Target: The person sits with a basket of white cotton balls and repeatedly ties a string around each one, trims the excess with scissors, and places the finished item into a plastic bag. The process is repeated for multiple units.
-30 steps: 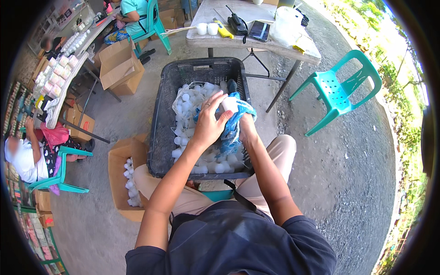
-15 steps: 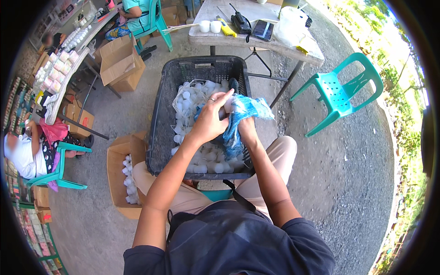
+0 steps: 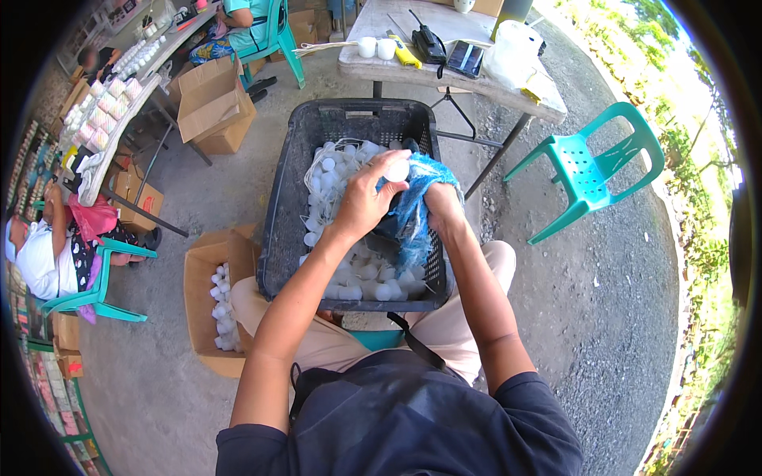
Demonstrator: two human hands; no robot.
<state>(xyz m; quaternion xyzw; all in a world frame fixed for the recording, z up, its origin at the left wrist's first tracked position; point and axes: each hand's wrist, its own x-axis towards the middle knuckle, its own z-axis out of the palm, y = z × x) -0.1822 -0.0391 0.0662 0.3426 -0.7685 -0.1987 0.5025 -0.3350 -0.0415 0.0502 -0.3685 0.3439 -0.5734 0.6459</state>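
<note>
Over the black plastic crate (image 3: 278, 198), my left hand (image 3: 365, 198) pinches a small white candle (image 3: 397, 170) between thumb and fingers. Just to its right, my right hand (image 3: 443, 203) is wrapped in and closed on a blue and white cloth (image 3: 413, 226), which hangs down into the crate. The cloth is beside the candle; whether they touch I cannot tell. Many similar white candles (image 3: 325, 178), some with thin pale strings, lie heaped in the crate. A dark object behind the cloth is mostly hidden.
An open cardboard box (image 3: 208, 305) holding more white pieces stands left of the crate. Ahead is a table (image 3: 365, 24) with a radio (image 3: 427, 46), a phone (image 3: 464, 59) and two white candles. A green chair (image 3: 587, 170) stands right. Other people (image 3: 48, 254) sit at left.
My left hand has tilted so the candle shows clearly between its fingers. The cloth has drawn in around my right hand, which has shifted slightly right.
</note>
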